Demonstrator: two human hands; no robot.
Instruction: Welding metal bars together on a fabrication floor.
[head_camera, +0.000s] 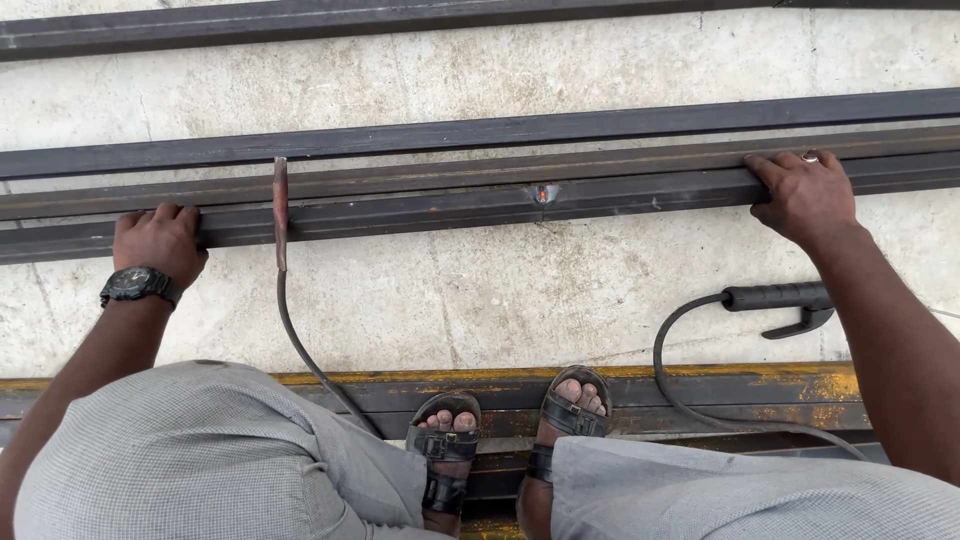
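Nearest the camera, sandalled feet (510, 440) are standing on a rusty steel channel (700, 390). Beyond them, a dark steel bar (450, 205) is running left to right across mid-frame. The left hand (158, 242) and right hand (805, 195) are each curling fingers over its near edge, equally close. The electrode holder (780, 300) is lying lower right; bare concrete is lying beyond.

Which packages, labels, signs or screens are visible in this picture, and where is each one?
No packages, labels or signs are visible.
Wristwatch: on the left hand's wrist, round, black; its face is too small to tell if it is a screen.
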